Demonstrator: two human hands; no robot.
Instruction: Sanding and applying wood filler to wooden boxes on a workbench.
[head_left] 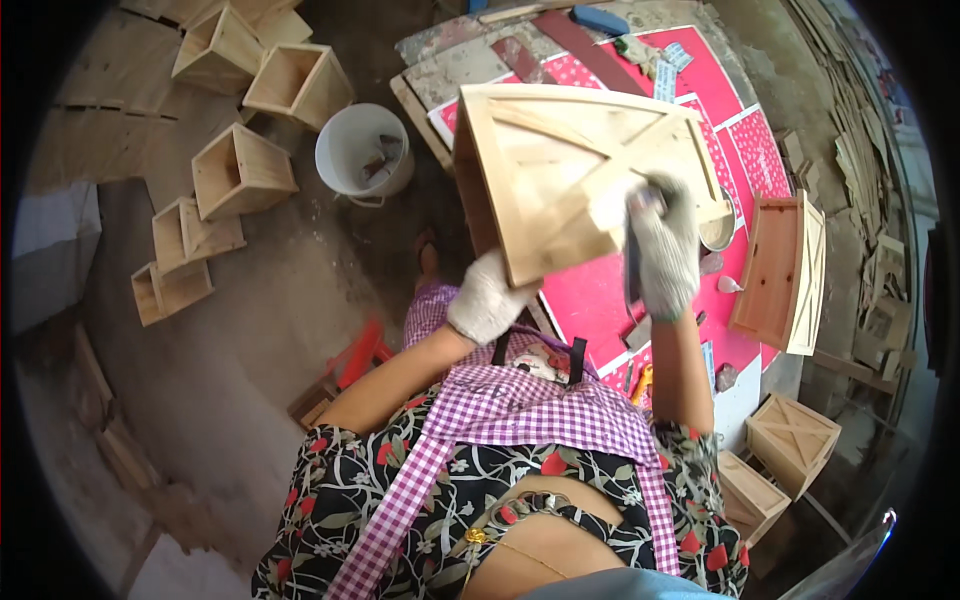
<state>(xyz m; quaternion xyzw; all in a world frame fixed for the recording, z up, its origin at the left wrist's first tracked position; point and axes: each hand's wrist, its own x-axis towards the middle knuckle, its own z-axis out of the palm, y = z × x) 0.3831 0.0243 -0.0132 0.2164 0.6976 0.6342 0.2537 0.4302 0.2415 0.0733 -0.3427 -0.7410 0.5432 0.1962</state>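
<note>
A pale wooden crate (545,130) with an X-shaped brace on its face is tilted up over the pink-covered table. My left hand (488,300), in a whitish knit glove, is closed on the crate's lower left corner. In a matching glove, my right hand (668,245) is at the crate's right part, by the brace. Its fingers are curled round something with a dark, narrow part showing along the palm side. Motion blur hides what kind of thing that is. A small round tin (717,232) stands just right of this hand.
Sheets of pink patterned paper (585,310) cover the table, with reddish-brown strips (590,50) at its far side. Another crate (780,270) stands at the right edge. A white bucket (340,160) and several wooden boxes (240,175) are on the floor at left. Two more crates (793,440) stand lower right.
</note>
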